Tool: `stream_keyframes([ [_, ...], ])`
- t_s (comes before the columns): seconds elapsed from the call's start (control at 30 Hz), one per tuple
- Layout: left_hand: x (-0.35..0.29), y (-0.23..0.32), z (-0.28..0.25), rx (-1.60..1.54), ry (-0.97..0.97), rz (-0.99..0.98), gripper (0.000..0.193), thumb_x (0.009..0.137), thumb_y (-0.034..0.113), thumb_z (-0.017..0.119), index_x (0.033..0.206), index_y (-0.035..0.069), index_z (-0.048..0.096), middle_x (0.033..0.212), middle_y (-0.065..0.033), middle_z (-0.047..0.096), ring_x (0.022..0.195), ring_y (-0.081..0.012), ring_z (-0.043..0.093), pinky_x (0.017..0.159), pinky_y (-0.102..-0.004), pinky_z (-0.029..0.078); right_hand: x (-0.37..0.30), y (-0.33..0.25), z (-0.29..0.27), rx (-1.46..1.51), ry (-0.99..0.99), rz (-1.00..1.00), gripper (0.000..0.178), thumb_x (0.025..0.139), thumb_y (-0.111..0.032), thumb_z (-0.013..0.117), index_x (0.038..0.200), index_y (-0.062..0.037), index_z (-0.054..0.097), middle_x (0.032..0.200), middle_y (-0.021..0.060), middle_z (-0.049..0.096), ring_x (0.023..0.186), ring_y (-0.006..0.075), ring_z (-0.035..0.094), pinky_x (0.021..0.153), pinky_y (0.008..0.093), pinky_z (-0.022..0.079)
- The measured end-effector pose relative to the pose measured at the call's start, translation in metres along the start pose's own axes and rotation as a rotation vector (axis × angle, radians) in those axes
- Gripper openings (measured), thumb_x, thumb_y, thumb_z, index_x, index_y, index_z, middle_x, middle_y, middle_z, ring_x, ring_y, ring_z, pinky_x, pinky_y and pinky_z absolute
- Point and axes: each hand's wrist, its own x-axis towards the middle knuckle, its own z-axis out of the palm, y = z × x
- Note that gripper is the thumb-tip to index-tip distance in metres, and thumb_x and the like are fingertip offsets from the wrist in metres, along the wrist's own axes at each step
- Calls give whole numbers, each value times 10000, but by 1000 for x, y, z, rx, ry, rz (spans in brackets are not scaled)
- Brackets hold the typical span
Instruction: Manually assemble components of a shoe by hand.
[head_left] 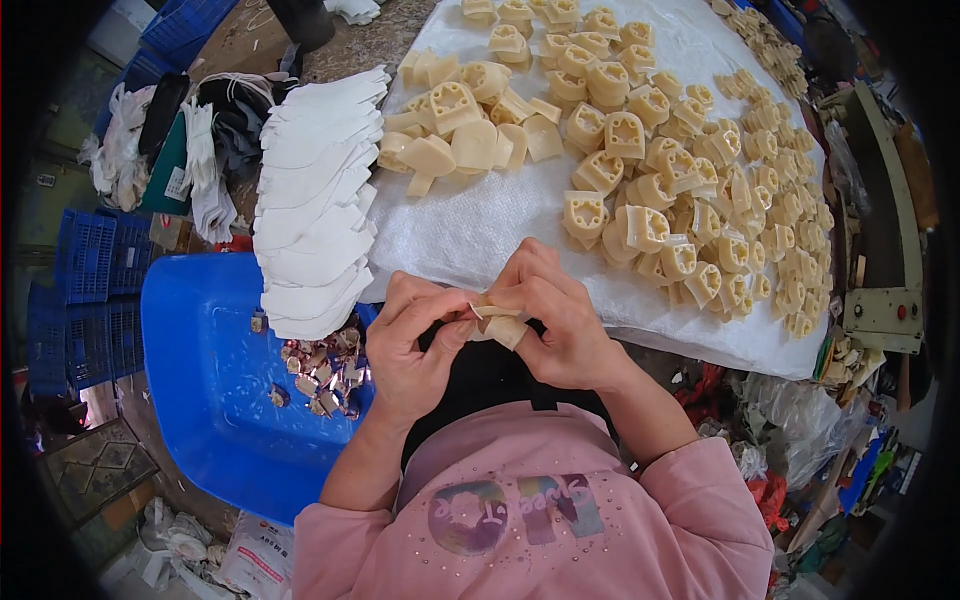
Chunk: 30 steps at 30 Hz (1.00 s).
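Observation:
In front of my chest, near the table's front edge, both hands are closed on one small beige plastic shoe heel [505, 329]. My left hand [410, 345] pinches its left side between thumb and fingers. From the other side my right hand [560, 320] grips it, the fingers bent over its top. A thin pale edge shows at the top of the piece, and I cannot tell if it is a separate strip. Beyond my hands, many similar hollow beige heels [625, 135] lie heaped on a white woven cloth [440, 225].
Left of my hands, overlapping white cut pieces [315, 190] hang over the table edge. Below them stands a blue tub [215, 400] with several shiny brownish pieces [325, 375]. Gloves [125, 145] and blue crates [85, 255] are at the far left. Plastic bags [795, 415] lie at right.

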Motion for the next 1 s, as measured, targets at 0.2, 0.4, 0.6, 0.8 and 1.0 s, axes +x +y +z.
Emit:
stream_keyframes([
  [0.2,5,4,1,217,-35,213,119,770,78,692,771,0,601,635,-72,500,590,-205,451,520,-302,368,-3,-1,2,-27,-136,-1,268,631,49,630,856,-77,557,798,58,459,786,246,434,705,348,288],
  [0.4,5,6,0,194,-68,162,97,726,29,703,742,19,607,628,-60,491,601,-222,452,532,-309,369,-2,3,4,-44,-76,-54,302,619,19,659,889,-81,569,827,57,498,797,247,452,709,363,312],
  [0.6,6,7,-13,301,86,334,224,625,-59,713,798,75,662,698,-21,519,692,-215,485,617,-309,394,9,-12,0,-245,15,-171,343,643,-56,721,963,-61,597,909,53,579,823,245,499,746,376,365],
  [0.8,-2,1,-18,240,202,318,299,621,-67,723,848,111,645,764,-35,481,765,-229,475,637,-311,396,-15,-10,4,-112,68,34,292,758,-80,703,1015,-29,575,965,84,608,793,219,549,721,313,449],
  [1.0,0,13,10,15,195,361,297,639,-84,704,867,80,611,851,-89,525,843,-270,537,703,-345,450,-23,-12,16,918,353,586,220,958,-157,479,1103,8,492,1006,98,597,952,159,587,852,316,483],
])
